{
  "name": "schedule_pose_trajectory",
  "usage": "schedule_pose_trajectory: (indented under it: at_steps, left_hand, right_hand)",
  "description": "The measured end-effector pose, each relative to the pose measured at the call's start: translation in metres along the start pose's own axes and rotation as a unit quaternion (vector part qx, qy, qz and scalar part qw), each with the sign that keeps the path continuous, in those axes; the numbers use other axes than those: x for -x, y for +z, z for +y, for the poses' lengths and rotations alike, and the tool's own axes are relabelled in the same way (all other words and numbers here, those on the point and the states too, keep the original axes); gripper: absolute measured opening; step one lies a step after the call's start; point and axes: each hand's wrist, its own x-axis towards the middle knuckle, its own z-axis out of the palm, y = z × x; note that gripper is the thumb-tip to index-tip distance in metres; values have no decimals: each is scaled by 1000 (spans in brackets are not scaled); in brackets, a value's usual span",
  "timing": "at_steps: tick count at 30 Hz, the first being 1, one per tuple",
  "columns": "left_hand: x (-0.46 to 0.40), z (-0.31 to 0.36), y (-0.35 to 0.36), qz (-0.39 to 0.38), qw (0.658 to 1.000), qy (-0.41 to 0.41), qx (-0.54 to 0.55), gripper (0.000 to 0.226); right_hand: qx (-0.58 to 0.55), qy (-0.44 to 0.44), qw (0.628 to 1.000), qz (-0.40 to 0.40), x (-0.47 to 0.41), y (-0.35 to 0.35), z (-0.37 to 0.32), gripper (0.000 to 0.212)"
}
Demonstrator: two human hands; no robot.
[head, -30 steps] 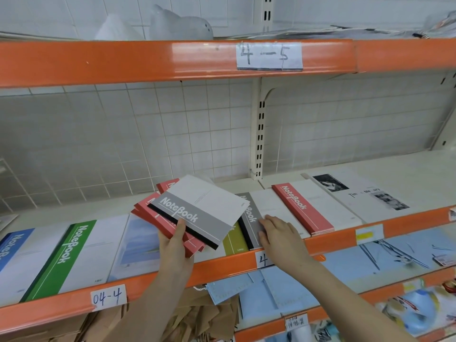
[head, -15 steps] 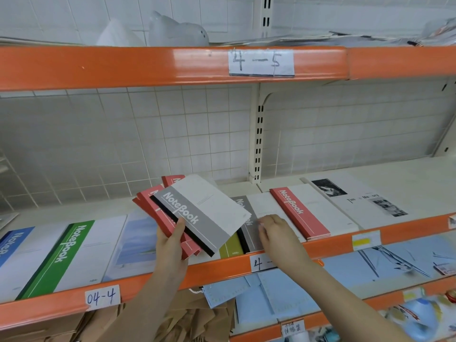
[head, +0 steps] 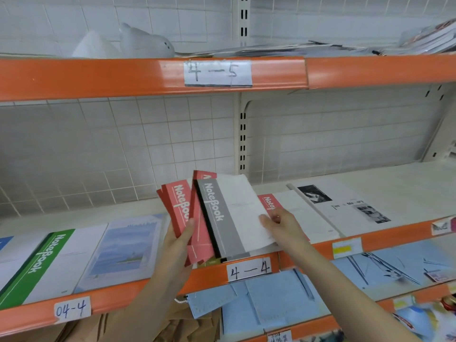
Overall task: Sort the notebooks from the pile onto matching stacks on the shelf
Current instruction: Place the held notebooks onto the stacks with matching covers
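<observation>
The right hand [head: 283, 227] now grips the grey notebook [head: 229, 215], turned upright.

- Your left hand [head: 179, 239]: bare, no glove, no ring or watch seen.
- Your right hand [head: 283, 227]: bare too, nothing worn on fingers or wrist.
- Both forearms bare as far as frame shows; no sleeve edge, cuff or strap in view.
- Fingernails look short & plain, but too small/blurred to say more.
- Rest of your body out of frame.

A stationery shop: orange-edged shelves [head: 148, 77] with handwritten labels [head: 217, 73] and stacked notebooks [head: 49, 262].
</observation>
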Motion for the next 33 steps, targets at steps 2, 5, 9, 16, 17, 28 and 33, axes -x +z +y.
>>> schedule_pose_trajectory:
  at_steps: [2,5,9,16,17,28,33]
  left_hand:
    - [-1,1,-6,41,999,17,11,28]
    - [-5,10,-20,140,987,68,28,38]
    - [-10,28,-37,233,964,120,42,41]
    - [-6,25,-46,217,970,112,9,41]
    - [-5,23,-45,212,971,108,7,41]
    - [-4,20,-39,170,983,75,2,42]
    - [-2,24,-42,161,984,74,-1,39]
  right_hand:
    - [14,-18,998,64,-5,-4,-1,12]
    - [102,-66,989,81,-6,-5,-1,18]
    - [291,-101,951,34,-5,8,7,26]
    - [472,-142,870,17,-3,21,14,31]
    - [452,-165,876,-7,-3,25,15,32]
    - [414,-198,887,-57,12,30,27,41]
    - [413,-202,886,-53,14,30,28,40]
